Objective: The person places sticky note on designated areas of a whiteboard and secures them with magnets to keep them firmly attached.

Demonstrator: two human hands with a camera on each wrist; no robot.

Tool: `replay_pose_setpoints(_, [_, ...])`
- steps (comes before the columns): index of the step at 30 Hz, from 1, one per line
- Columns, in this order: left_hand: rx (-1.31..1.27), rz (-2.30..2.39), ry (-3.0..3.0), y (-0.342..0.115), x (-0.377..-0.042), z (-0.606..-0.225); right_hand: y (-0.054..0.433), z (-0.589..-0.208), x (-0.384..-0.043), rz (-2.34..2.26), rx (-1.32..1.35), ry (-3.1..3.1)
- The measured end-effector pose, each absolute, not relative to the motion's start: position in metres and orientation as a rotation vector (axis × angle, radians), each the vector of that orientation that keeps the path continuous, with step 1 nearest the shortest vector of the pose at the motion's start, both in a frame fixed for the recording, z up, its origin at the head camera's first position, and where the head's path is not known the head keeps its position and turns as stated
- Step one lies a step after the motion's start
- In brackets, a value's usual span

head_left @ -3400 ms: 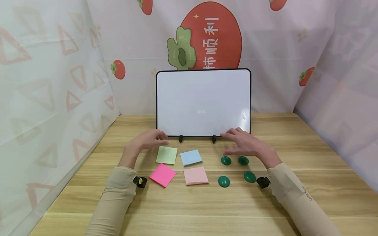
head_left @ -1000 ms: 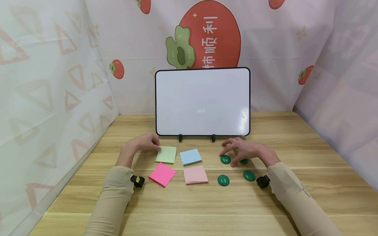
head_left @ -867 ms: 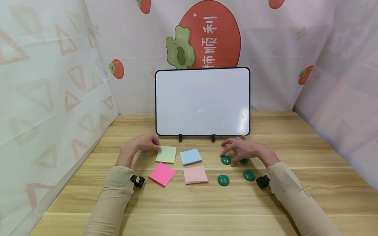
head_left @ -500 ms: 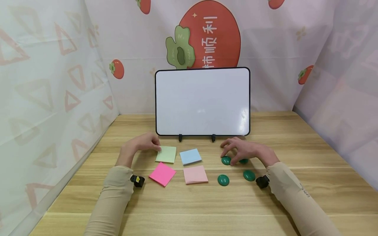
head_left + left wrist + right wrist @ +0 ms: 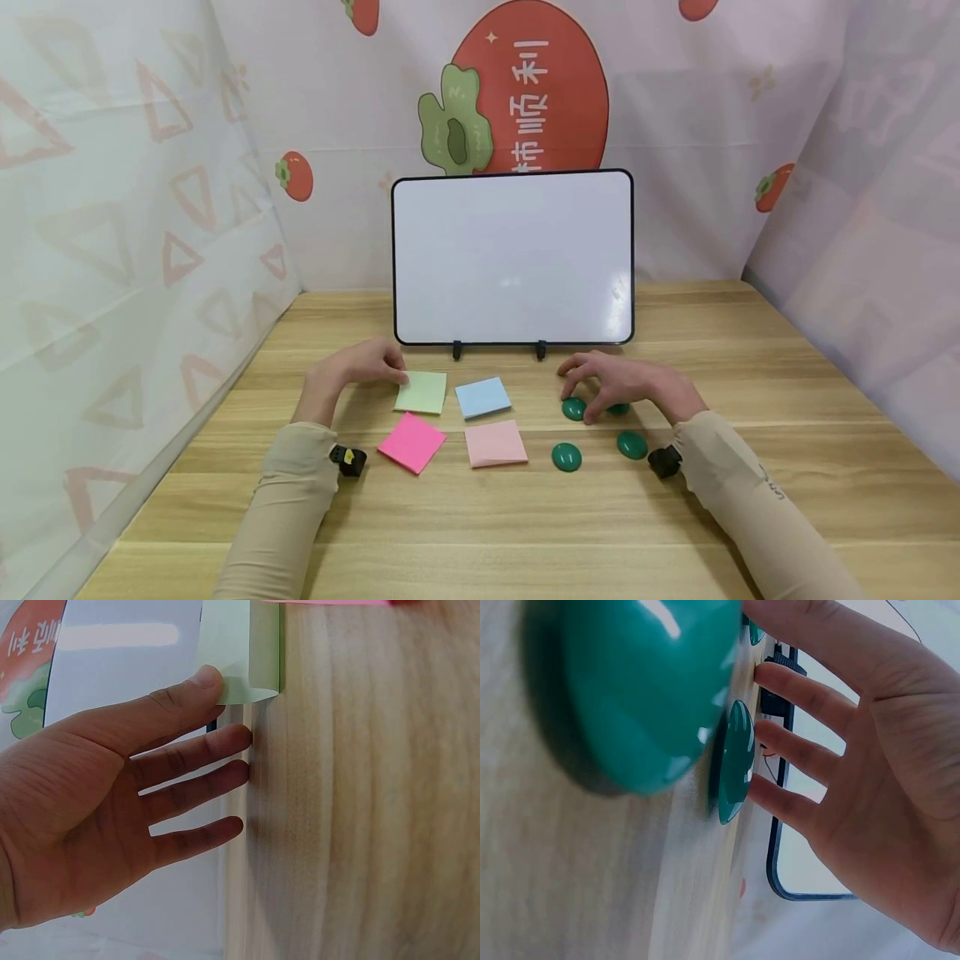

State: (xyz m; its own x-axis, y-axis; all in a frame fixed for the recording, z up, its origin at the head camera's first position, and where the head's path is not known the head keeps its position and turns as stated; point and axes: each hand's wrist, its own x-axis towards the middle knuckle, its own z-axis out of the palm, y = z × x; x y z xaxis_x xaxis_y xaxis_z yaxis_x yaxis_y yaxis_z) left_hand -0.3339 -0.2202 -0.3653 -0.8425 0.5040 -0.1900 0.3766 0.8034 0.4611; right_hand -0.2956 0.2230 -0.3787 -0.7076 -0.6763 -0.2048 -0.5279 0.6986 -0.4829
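Observation:
My left hand pinches the near-left corner of a light green sticky note pad between thumb and forefinger. In the left wrist view, the thumb lies on the pale sheet, and the other fingers are extended beside it. My right hand has thumb and forefinger on either side of the back-left green domed magnet, which sits on the table. The back-right magnet lies under this hand, partly hidden in the head view. Two more magnets, a left one and a right one, lie nearer.
Blue, hot pink and pale pink sticky note pads lie between the hands. Behind them a whiteboard stands upright on two small black feet. Printed cloth hangs around the wooden table.
Both hands have come down from hovering. The left has taken the green pad's corner; the right has closed its thumb and forefinger about the back-left magnet. Almost nothing moved in the last second.

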Motion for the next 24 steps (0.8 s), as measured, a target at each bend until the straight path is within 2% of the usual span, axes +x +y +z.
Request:
replay_pose_setpoints(17, [0.659,0.591,2.692,-0.2203,-0.3328,-0.3652,0.2229,-0.3781,-0.295,-0.572,-0.959,2.542])
replay_pose_setpoints(24, [0.651,0.595,2.694,-0.2216,-0.3336,-0.3651,0.2221,-0.3777,-0.2955,-0.589,-1.081,2.594])
